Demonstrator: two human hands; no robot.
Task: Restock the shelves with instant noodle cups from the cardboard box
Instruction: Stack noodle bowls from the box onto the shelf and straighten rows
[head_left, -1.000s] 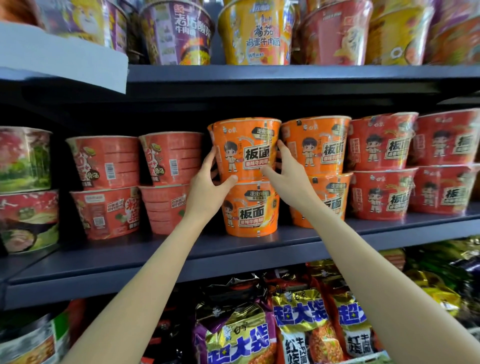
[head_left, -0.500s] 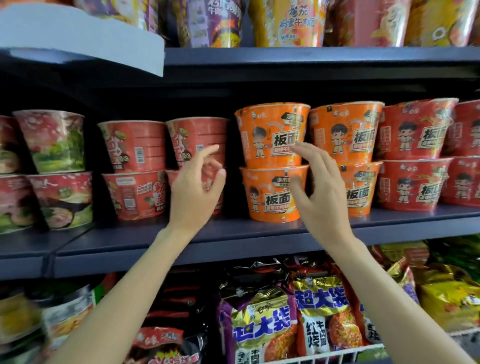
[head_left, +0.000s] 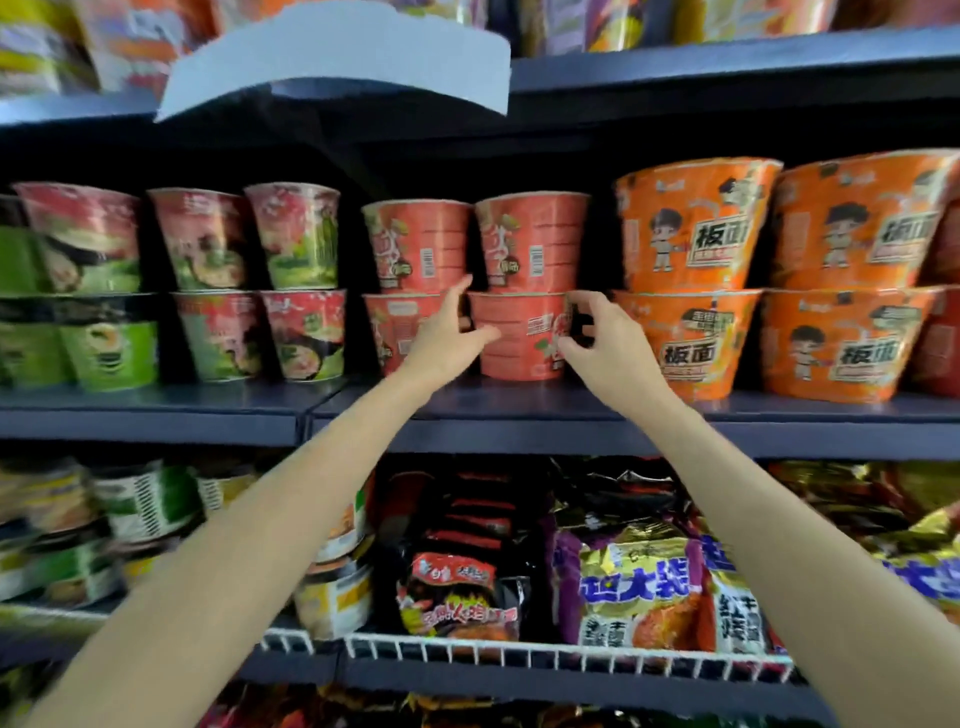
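Observation:
On the middle shelf (head_left: 519, 415) stand stacked noodle cups. Both of my hands are at the lower salmon-red cup (head_left: 519, 338) of the right red stack. My left hand (head_left: 447, 338) grips its left side, thumb across the front and fingers reaching into the gap beside it. My right hand (head_left: 602, 343) pinches its right edge with curled fingers. Another red cup (head_left: 535, 239) sits on top of it. Orange cups (head_left: 691, 228) are stacked just to the right. The cardboard box is out of view.
A second red stack (head_left: 410, 249) stands directly left, then pink-and-green cups (head_left: 296, 239) further left. A white paper tag (head_left: 337, 57) hangs from the upper shelf. Noodle packets (head_left: 639, 587) fill the wire-fronted shelf below.
Both hands let go of the orange stack and moved left to the red stack. The view swung left with them, and the hands now close on the lower red cup.

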